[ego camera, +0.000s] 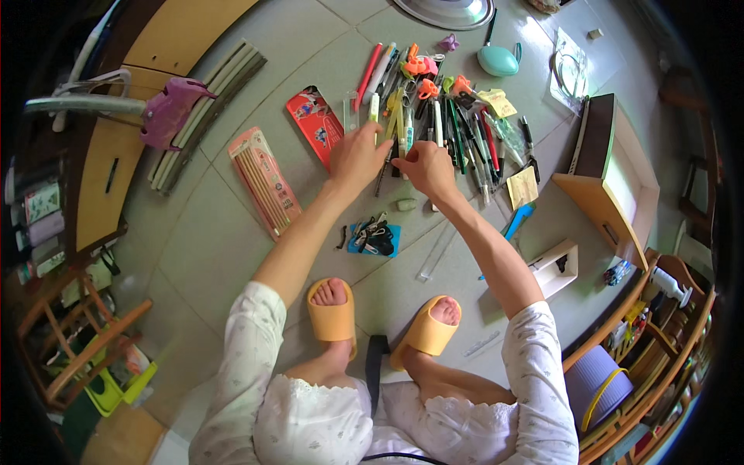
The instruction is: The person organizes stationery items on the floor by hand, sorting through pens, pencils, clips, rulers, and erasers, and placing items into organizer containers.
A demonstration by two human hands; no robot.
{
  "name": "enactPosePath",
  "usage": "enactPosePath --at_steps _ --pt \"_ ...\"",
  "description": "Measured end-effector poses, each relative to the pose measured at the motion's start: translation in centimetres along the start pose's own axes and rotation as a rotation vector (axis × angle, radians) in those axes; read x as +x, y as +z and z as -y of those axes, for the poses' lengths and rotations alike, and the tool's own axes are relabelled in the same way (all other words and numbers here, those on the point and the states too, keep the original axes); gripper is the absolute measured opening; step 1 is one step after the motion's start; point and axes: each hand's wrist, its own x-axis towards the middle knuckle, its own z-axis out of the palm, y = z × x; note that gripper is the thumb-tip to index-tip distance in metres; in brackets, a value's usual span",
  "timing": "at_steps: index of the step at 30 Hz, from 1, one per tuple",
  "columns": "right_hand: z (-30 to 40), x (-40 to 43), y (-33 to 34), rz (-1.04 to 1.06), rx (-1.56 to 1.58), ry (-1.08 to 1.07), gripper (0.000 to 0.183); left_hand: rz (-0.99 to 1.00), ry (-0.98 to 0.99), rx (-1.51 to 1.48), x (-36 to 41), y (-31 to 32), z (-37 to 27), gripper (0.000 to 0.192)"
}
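Observation:
My left hand reaches over the near left side of a spread of pens on the tiled floor. Its fingers are bent beside a white-and-green marker; whether they grip it is unclear. Close by on the right, my right hand has thumb and forefinger drawn together near a glue-like tube. Anything between those fingertips is too small to make out. Dark pens, a red pen and orange clips lie mixed beyond both hands. A grey-green eraser rests just below them.
Left of the pens lie a red tin case and a pink pencil pack. A blue card with black clips lies before my feet. A pulled-out drawer, white box and teal pouch are to the right.

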Motion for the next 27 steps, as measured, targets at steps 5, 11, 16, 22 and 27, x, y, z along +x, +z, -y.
enactPosePath --at_steps 5,11,16,22,27 --pt "-0.1 0.1 -0.7 0.009 0.116 0.009 0.025 0.113 -0.071 0.100 2.8 1.4 0.3 0.027" --pt "-2.7 -0.9 -2.0 0.080 0.360 -0.030 0.024 0.074 -0.135 -0.177 2.3 0.1 -0.5 0.022" --pt "-0.3 -4.0 -3.4 0.191 0.568 0.008 0.020 0.358 -0.396 -0.749 -0.8 -2.1 -1.1 0.021" --pt "1.7 -5.9 -2.4 0.168 0.324 -0.241 0.017 0.458 -0.439 -0.975 -3.9 -2.9 -0.3 0.020" --pt "4.3 -7.1 -1.5 0.260 0.276 -0.244 0.021 0.333 -0.454 -0.956 -6.1 -4.6 1.6 0.023"
